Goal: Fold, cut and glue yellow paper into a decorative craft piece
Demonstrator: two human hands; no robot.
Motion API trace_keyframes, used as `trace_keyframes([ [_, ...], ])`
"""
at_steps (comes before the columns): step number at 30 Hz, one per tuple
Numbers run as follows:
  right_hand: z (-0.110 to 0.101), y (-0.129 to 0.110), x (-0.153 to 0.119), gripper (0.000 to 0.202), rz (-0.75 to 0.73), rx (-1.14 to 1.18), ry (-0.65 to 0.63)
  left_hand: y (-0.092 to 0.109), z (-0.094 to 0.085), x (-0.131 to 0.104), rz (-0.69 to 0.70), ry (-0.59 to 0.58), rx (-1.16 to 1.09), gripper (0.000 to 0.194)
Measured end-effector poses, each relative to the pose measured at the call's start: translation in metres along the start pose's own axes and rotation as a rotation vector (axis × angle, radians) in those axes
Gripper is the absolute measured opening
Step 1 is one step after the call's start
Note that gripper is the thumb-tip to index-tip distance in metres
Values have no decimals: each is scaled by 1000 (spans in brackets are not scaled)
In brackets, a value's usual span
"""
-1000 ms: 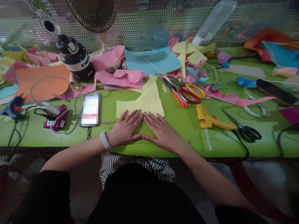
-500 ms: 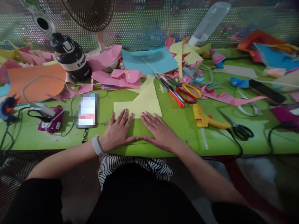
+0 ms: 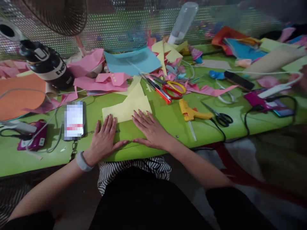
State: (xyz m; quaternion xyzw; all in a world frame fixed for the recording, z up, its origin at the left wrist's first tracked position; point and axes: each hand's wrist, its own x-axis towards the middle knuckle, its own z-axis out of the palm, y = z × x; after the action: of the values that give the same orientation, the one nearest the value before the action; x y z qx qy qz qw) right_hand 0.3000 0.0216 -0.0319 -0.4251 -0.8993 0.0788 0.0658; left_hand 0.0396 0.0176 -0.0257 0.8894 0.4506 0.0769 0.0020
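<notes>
A pale yellow piece of paper (image 3: 124, 108) lies on the green table (image 3: 165, 127) in front of me, with a pointed part reaching away toward the back. My left hand (image 3: 105, 135) lies flat with fingers outstretched, its fingertips at the paper's near left edge. Flat too is my right hand (image 3: 151, 129), its fingers spread over the paper's near right corner. The two thumbs point toward each other just above the table's front edge. Neither hand grips anything.
A phone (image 3: 74, 121) lies left of my left hand. To the right are a yellow glue gun (image 3: 192, 110), black-handled scissors (image 3: 222, 118), a red cutter (image 3: 163, 92) and red-and-yellow-handled scissors (image 3: 176, 87). Behind stand a black bottle (image 3: 51, 68), a fan (image 3: 62, 16) and pink paper scraps (image 3: 103, 83).
The camera view has turned to the right, so things on the table sit further left. Both hands remain flat at the paper's near edge, with little visible change.
</notes>
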Motion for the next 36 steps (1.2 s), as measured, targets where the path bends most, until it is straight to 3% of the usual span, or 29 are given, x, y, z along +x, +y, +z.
trace_keyframes([
  [14, -3, 2, 6, 96, 12, -15, -62, -5, 2, 5, 9, 13, 18, 101],
  [30, 5, 5, 0, 91, 34, 49, -30, 0, -2, -2, -40, 6, -2, 106],
  [36, 7, 6, 0, 94, 20, 33, -14, 1, -5, -3, -32, -9, 1, 89],
])
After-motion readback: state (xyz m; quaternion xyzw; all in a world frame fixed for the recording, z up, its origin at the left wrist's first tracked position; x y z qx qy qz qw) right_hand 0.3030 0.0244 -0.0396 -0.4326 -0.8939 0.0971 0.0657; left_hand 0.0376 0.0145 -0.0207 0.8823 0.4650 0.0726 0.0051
